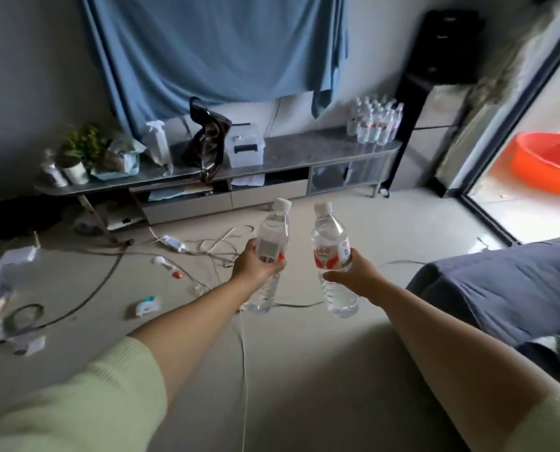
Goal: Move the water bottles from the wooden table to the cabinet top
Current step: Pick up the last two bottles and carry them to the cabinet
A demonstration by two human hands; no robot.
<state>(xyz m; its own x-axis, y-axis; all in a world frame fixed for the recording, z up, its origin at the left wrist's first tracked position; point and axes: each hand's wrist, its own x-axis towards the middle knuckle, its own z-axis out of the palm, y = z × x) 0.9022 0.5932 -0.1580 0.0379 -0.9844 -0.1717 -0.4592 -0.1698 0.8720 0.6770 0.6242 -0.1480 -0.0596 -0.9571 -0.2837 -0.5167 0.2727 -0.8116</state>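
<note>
Head view: both arms stretched forward over the floor. Left hand [255, 267] wraps its fingers round the middle of a clear water bottle [269, 252], white cap up, tilted slightly right, barcode side facing the camera. Right hand [353, 274] grips a second water bottle [332, 256] at its red-and-white label, upright, white cap on top. The two bottles are side by side, near but apart, held in the air. Far right on the grey cabinet top [304, 148] stands a cluster of bottles [374, 120]. Also on it: white storage box [246, 151], dark bag [208, 141], spray bottle [158, 143], potted plant [79, 151] at far left. Cables [213, 252] litter the floor. Blue curtain [216, 44] behind; orange tub [547, 161] far right.
</note>
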